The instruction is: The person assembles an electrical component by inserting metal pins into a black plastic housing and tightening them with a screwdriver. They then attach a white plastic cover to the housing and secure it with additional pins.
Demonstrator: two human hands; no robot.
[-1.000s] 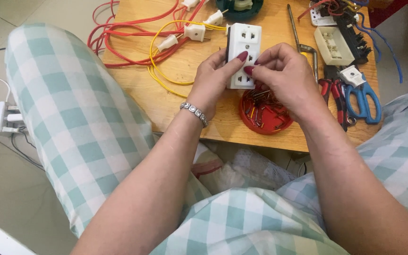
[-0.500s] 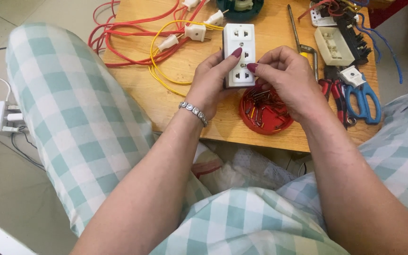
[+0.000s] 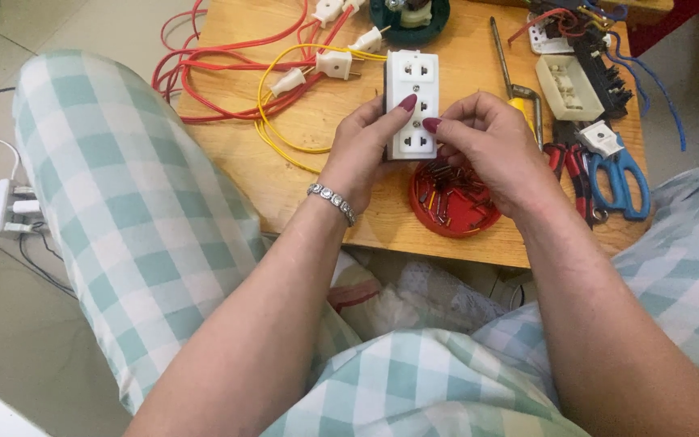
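A white triple-socket block (image 3: 413, 89) is held upright over a low wooden table (image 3: 325, 186). My left hand (image 3: 370, 146) grips its left edge, thumb across the front face. My right hand (image 3: 491, 150) pinches the right side near the lower socket, thumb on the face. Just below the two hands lies a red round lid (image 3: 455, 202) filled with several small dark screws. A silver bracelet (image 3: 332, 201) circles my left wrist.
Red and yellow wires with white plugs (image 3: 317, 65) sprawl over the table's far left. A yellow-handled screwdriver (image 3: 515, 89), red pliers (image 3: 572, 174), blue scissors (image 3: 624, 174) and an open white socket shell (image 3: 569, 85) lie at the right. A white power strip (image 3: 6, 206) sits on the floor.
Both hands have turned the socket block slightly, squaring its face to the camera. The left thumb has slid onto the front.
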